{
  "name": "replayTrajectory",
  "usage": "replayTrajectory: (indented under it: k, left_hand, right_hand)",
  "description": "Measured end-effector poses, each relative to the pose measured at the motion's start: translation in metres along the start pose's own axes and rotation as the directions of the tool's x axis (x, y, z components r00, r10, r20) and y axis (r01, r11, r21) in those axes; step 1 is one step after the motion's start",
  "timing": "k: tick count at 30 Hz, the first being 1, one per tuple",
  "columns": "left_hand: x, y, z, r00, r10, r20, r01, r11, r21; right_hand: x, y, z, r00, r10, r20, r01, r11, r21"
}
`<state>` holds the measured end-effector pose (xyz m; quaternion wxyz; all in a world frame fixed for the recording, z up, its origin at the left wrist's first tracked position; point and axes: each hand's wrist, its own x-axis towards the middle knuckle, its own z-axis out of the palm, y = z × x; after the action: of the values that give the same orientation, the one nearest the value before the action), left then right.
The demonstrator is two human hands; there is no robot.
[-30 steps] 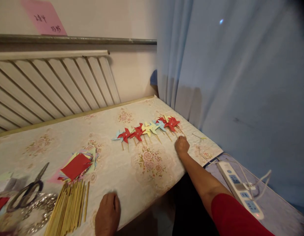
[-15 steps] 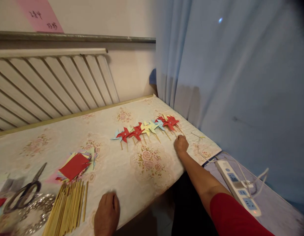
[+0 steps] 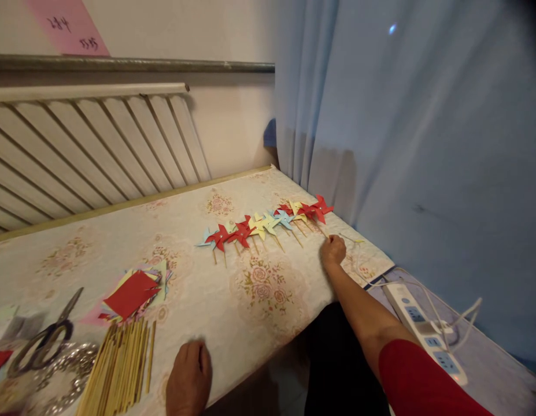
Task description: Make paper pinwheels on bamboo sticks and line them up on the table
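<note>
A row of paper pinwheels (image 3: 259,224) on thin sticks lies across the floral tablecloth (image 3: 268,289). My right hand (image 3: 333,252) is closed at the row's right end, pinching the stick of a red pinwheel (image 3: 320,208) that sits furthest right. My left hand (image 3: 189,378) rests curled on the table's near edge, beside a bundle of wooden sticks (image 3: 120,364). A stack of coloured paper squares (image 3: 135,292) with a red one on top lies just beyond the sticks.
Scissors (image 3: 44,332) lie at the far left on a shiny patterned item. A white power strip (image 3: 428,335) with cables sits on a lower surface at right. A blue curtain (image 3: 402,144) hangs at right; a radiator (image 3: 89,150) runs behind the table.
My right hand has slid to the right, taking the red pinwheel out to the row's right end. The left hand has stayed put.
</note>
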<state>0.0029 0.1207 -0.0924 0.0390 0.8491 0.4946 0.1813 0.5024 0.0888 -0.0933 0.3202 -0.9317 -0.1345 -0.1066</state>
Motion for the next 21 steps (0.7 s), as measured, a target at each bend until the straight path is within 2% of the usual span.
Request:
replayTrajectory:
  k: [12, 21]
  left_hand:
    - [-0.001, -0.002, 0.002, 1.000, 0.004, 0.001, -0.004, 1.000, 0.018]
    - [-0.001, -0.002, 0.002, 1.000, 0.008, 0.000, -0.008, 1.000, 0.024]
  right_hand:
    - [0.005, -0.004, 0.008, 0.996, -0.074, 0.053, 0.076, 0.997, -0.027]
    - [0.006, -0.003, 0.012, 0.995, -0.053, 0.087, 0.062, 0.993, -0.096]
